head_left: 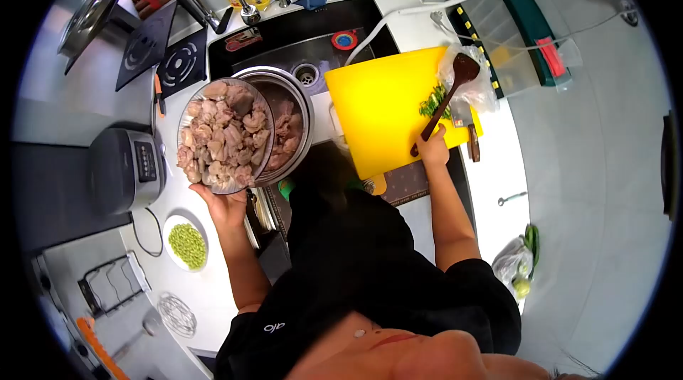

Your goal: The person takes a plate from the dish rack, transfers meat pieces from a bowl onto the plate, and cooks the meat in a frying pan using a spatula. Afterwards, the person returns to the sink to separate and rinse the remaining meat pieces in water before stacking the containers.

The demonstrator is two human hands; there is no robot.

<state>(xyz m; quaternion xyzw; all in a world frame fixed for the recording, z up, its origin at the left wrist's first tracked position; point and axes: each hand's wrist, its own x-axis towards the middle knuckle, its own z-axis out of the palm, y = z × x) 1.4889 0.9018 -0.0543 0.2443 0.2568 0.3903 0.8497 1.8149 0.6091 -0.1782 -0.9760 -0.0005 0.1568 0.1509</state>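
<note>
Nearest, on the left arm of the worktop (217, 287), a plate (176, 218) of green beans sits close to the inner edge, with some open surface between it and the bowl. The left hand (226, 209) grasps a clear bowl (272, 131) from its near side; the pale meat pieces (226, 135) fill it, and more meat lies in the metal pot (310, 124) just beside, partly under the bowl's rim. The right hand (433, 145) is closed round the handle of a dark spatula (464, 71), whose head is over the far right part of the yellow board (377, 117).

The step looks like moving meat between bowl and pot — which way, I cannot tell. The next move seems to call for a level bowl and the spatula brought left across the board.

The board reaches the sink's near right corner; the knife (474, 144) lies by its right edge — tight there, with barer worktop farther right. Beyond, the sink (373, 23) and tap (249, 14) bound the far side.
</note>
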